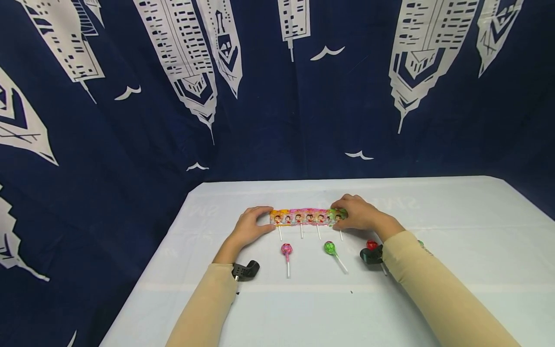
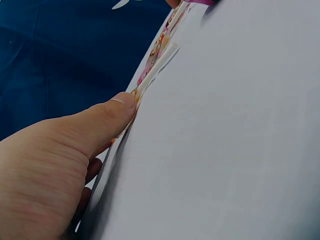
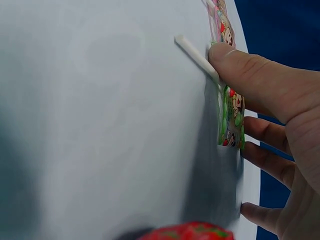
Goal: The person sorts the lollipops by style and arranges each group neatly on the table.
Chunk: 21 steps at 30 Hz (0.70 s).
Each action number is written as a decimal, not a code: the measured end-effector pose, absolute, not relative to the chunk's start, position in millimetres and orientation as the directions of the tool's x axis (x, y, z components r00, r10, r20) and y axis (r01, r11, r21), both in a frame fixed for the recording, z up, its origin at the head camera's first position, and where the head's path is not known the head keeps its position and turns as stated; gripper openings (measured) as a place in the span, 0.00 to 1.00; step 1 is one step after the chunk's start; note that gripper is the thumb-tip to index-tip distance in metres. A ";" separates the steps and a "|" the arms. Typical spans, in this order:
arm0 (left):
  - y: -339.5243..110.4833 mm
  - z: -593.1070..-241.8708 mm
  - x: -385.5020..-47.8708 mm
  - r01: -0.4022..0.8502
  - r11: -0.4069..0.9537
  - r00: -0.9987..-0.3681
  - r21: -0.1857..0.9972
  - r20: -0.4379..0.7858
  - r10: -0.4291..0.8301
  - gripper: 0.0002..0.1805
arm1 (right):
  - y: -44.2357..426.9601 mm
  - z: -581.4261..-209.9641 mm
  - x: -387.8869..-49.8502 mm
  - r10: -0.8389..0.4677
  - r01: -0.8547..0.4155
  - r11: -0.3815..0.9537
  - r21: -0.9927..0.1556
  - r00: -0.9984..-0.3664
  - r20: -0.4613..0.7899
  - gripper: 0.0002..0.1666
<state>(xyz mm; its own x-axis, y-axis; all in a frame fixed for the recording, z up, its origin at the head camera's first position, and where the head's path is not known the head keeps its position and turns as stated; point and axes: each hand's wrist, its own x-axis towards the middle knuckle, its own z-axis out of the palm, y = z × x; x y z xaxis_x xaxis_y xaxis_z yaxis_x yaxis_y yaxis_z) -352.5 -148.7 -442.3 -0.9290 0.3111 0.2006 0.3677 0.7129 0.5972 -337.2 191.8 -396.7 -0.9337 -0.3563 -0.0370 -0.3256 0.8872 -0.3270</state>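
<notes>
A strip of wrapped lollipops (image 1: 309,217), orange at the left, pink in the middle and green at the right, lies across the white table with several white sticks pointing toward me. My left hand (image 1: 250,226) pinches its orange end, thumb (image 2: 117,112) on the near edge and fingers beyond it. At the green end, my right hand (image 1: 358,213) grips the strip between thumb (image 3: 245,70) and fingers. Nearer to me lie a loose pink lollipop (image 1: 286,249) and a green lollipop (image 1: 330,248). A red lollipop (image 1: 371,244) is partly hidden by the right wrist camera.
Beyond the right sleeve (image 1: 433,279), a small green piece (image 1: 420,243) peeks out, mostly covered. The white table (image 1: 303,313) ends at a dark blue curtain (image 1: 277,120) printed with white buildings and birds. Each wrist carries a black camera (image 1: 247,271).
</notes>
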 end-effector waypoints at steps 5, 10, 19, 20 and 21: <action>-149.1 -442.8 -353.2 0.367 0.717 -0.929 0.593 0.201 0.310 0.31 | 191.4 -397.0 -337.0 -0.356 -0.325 0.888 -0.324 -0.934 -0.038 0.38; -149.3 -443.1 -352.8 0.365 0.715 -0.930 0.596 0.204 0.306 0.31 | 191.0 -397.6 -336.2 -0.348 -0.316 0.890 -0.329 -0.937 -0.041 0.39; -149.1 -443.9 -352.6 0.356 0.719 -0.934 0.596 0.194 0.302 0.32 | 191.9 -398.1 -335.6 -0.348 -0.316 0.886 -0.341 -0.937 -0.035 0.40; -149.1 -443.6 -352.5 0.356 0.720 -0.934 0.596 0.194 0.301 0.32 | 192.1 -398.3 -335.6 -0.345 -0.314 0.886 -0.341 -0.938 -0.034 0.40; -149.1 -443.1 -352.2 0.355 0.719 -0.934 0.597 0.193 0.301 0.32 | 192.3 -398.5 -335.7 -0.348 -0.317 0.885 -0.340 -0.937 -0.033 0.40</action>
